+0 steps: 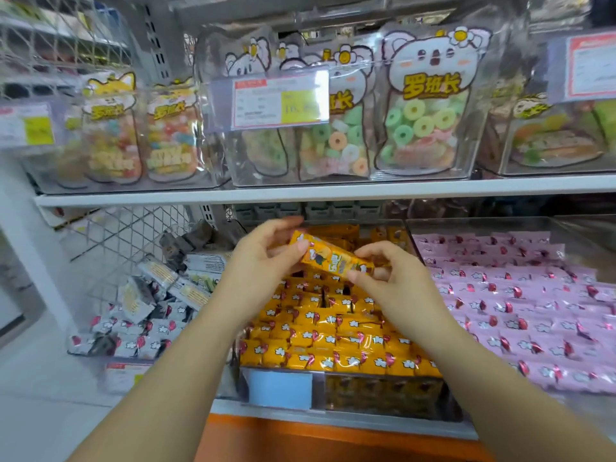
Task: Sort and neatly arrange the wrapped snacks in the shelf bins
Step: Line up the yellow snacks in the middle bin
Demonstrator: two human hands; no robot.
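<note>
An orange wrapped snack bar (328,258) is held slanted above the middle clear bin (283,390), which is packed with rows of the same orange snacks (333,331). My left hand (266,258) pinches the bar's upper left end. My right hand (383,275) pinches its lower right end. Pink wrapped snacks (520,311) lie in neat rows in the bin to the right. Grey and white wrapped snacks (140,315) sit loosely jumbled in the bin to the left.
The white shelf (300,191) above carries clear bins of bagged ring gummies (416,108) and other candy bags (113,128), with a price label (280,101) in front. A wire mesh panel (133,235) stands behind the left bin. An orange base (300,441) runs below.
</note>
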